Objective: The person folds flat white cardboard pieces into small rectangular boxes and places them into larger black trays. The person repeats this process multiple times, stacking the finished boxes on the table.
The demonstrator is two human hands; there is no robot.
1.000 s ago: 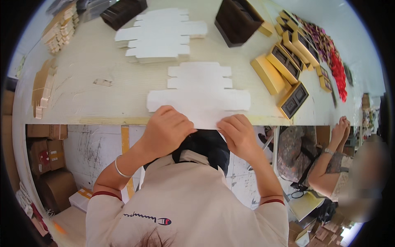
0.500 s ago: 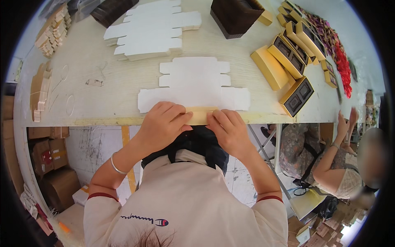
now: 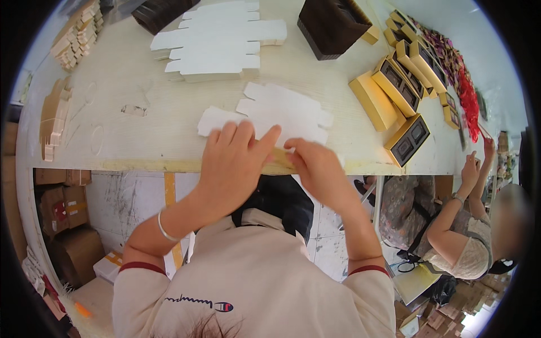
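Note:
A flat die-cut box blank [image 3: 284,107], white on the face I see, lies slanted at the table's front edge. Its near strip [image 3: 280,158] is folded up and shows gold between my hands. My left hand [image 3: 232,163] rests on the blank's near left part, fingers stretched out and thumb apart. With bent fingers, my right hand [image 3: 320,169] grips the near right end of the gold strip; its fingertips are partly blurred. Beyond the blank stands a stack of the same white blanks [image 3: 220,42].
Gold boxes with dark inserts [image 3: 397,84] stand at the right. Dark brown trays are stacked [image 3: 329,28] at the back. Cut card pieces [image 3: 55,121] sit at the left edge. A co-worker's arm [image 3: 451,225] is at the far right, near red shredded filler [image 3: 469,84].
The blank has turned clockwise and now lies slanted. My left hand has gone from pinching the gold strip to lying spread on the blank. My right hand has shifted slightly right.

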